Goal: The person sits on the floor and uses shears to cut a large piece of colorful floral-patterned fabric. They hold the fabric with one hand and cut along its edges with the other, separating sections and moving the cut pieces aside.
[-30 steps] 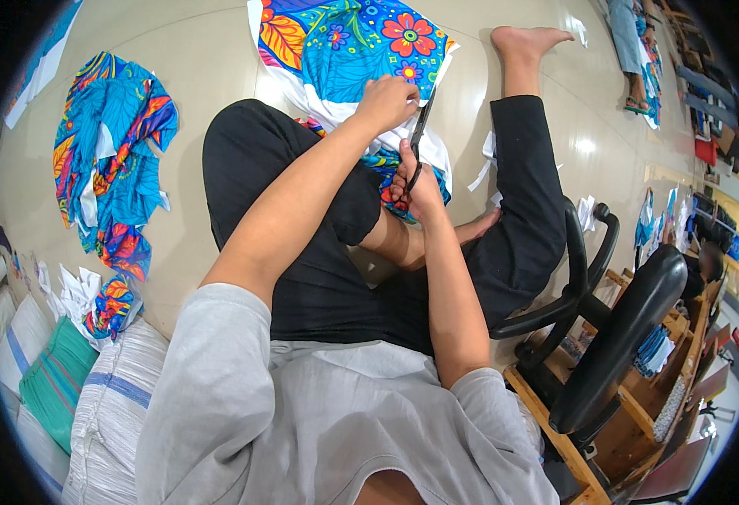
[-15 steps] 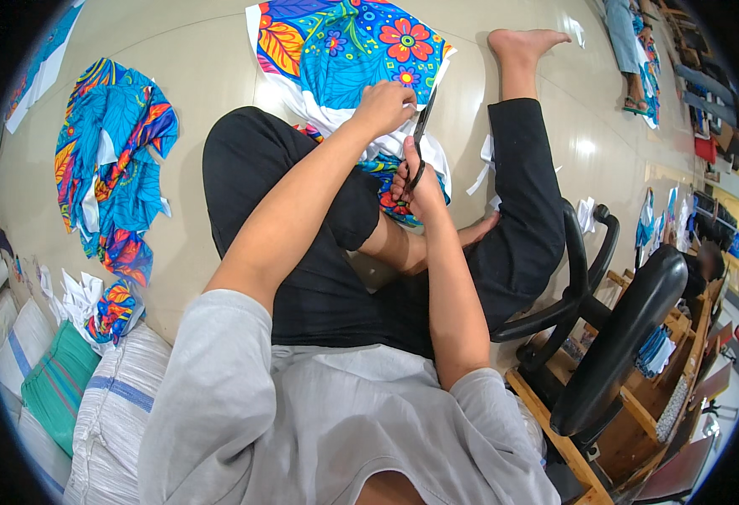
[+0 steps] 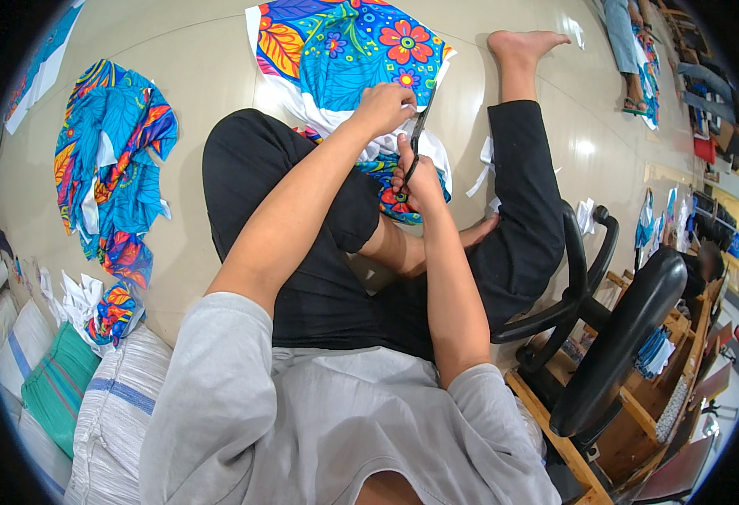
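A bright floral fabric piece [image 3: 344,59] with a white border lies on the floor ahead of my bent legs. My left hand [image 3: 385,110] is closed on its near right edge, with the thumb and fingers pinched together. Just right of it, my right hand [image 3: 420,178] grips black-handled scissors [image 3: 420,130]. Their blades point away from me along the fabric's right edge, close to the white border. Below both hands, more of the floral and white cloth [image 3: 399,206] bunches up beside my right foot.
Another crumpled floral piece [image 3: 121,160] lies on the floor to the left. White scraps [image 3: 481,168] are near my right leg. Stuffed white sacks [image 3: 121,404] and a green sack [image 3: 59,379] stand at lower left. A black chair [image 3: 622,337] is close on my right. Another person's legs [image 3: 624,50] show at upper right.
The scissors have shifted slightly, and their blades look closer together than before. My right hand has turned a little; my left hand stays on the fabric edge.
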A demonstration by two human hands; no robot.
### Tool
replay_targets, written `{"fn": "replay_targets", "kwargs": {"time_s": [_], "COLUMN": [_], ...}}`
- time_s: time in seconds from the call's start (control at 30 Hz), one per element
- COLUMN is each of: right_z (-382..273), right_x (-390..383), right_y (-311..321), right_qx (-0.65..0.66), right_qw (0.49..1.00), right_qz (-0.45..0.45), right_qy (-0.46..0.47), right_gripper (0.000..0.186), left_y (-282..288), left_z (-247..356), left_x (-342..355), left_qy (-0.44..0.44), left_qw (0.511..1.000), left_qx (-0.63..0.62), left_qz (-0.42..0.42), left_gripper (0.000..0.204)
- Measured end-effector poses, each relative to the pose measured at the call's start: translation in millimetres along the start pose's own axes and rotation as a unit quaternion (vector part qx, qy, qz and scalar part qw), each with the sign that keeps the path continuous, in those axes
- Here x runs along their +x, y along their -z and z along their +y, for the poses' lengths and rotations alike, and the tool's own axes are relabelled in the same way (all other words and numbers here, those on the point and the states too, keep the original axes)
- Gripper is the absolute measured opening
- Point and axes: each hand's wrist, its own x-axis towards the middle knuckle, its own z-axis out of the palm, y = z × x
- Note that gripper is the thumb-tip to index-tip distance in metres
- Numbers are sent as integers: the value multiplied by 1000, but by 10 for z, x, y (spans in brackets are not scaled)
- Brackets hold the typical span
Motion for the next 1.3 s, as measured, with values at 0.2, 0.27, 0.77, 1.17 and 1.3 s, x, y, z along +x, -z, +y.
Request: {"fn": "replay_targets", "kwargs": {"time_s": [0.2, 0.27, 0.77, 1.17, 1.3], "right_z": [-36, -102, -158, -304, -301], "right_x": [-16, -15, 149, 329, 325], "right_y": [-22, 15, 13, 59, 44], "right_qx": [16, 28, 6, 12, -7], "right_qw": [1000, 999, 1000, 1000, 1000], "right_qz": [-7, -10, -5, -13, -5], "right_qy": [-7, -20, 7, 13, 23], "right_gripper": [59, 61, 60, 58, 59], "left_y": [16, 24, 53, 108, 144], "left_z": [-28, -43, -86, -52, -28], "left_x": [33, 45, 76, 69, 59], "left_qy": [11, 12, 13, 19, 34], "left_qw": [1000, 999, 995, 994, 991], "left_qx": [-19, -33, -85, -90, -108], "left_qz": [-17, -24, -45, -53, -65], "left_gripper": [20, 20, 18, 18, 19]}}
